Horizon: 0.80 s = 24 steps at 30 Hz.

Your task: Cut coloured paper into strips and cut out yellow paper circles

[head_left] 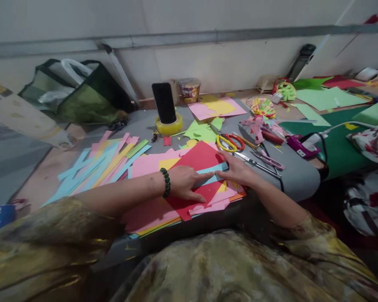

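Place type: craft workspace. Indicators on the table (42, 172): red sheet (199, 156) at dial centre, paper strips (102, 165) at 9 o'clock, tape (170, 128) at 11, green scraps (200, 131) at 1, glue gun (255, 128) at 2, scissors (244, 157) at 3.

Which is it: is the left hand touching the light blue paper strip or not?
Touching. The head view shows the left hand with its pointing finger laid along the light blue paper strip, no gap showing between them.

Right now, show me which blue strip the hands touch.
The blue strip on the red sheet, touched by left hand and right hand; the others lie further left.
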Available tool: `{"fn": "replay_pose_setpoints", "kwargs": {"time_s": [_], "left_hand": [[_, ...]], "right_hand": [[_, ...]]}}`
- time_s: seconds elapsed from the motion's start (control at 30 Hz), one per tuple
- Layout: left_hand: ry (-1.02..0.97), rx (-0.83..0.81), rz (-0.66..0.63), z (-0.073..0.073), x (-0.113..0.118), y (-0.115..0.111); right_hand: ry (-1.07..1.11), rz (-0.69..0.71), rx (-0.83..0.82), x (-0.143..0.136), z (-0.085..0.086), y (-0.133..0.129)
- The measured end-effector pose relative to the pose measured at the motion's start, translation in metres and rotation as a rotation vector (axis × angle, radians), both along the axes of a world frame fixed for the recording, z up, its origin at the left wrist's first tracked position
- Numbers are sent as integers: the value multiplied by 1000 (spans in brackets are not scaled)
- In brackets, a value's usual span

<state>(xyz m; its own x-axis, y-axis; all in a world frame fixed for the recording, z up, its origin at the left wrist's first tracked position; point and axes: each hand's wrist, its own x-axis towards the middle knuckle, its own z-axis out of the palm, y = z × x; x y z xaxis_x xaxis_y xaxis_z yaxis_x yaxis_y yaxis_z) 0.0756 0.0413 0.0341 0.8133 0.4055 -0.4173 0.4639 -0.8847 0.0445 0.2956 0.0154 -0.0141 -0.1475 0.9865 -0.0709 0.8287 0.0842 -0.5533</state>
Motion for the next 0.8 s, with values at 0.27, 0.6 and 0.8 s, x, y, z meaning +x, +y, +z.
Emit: {"fn": "replay_pose_setpoints", "kwargs": {"time_s": [0.27, 0.6, 0.8], "left_hand": [[-26, 1, 10, -2, -3, -1], [-79, 39, 11, -5, -6, -6], [-65, 96, 63, -8, -13, -17]], "right_hand": [[286, 143, 6, 26, -18, 9], [-3, 194, 351, 11, -11, -10], [-307, 336, 268, -14, -2, -31]]}}
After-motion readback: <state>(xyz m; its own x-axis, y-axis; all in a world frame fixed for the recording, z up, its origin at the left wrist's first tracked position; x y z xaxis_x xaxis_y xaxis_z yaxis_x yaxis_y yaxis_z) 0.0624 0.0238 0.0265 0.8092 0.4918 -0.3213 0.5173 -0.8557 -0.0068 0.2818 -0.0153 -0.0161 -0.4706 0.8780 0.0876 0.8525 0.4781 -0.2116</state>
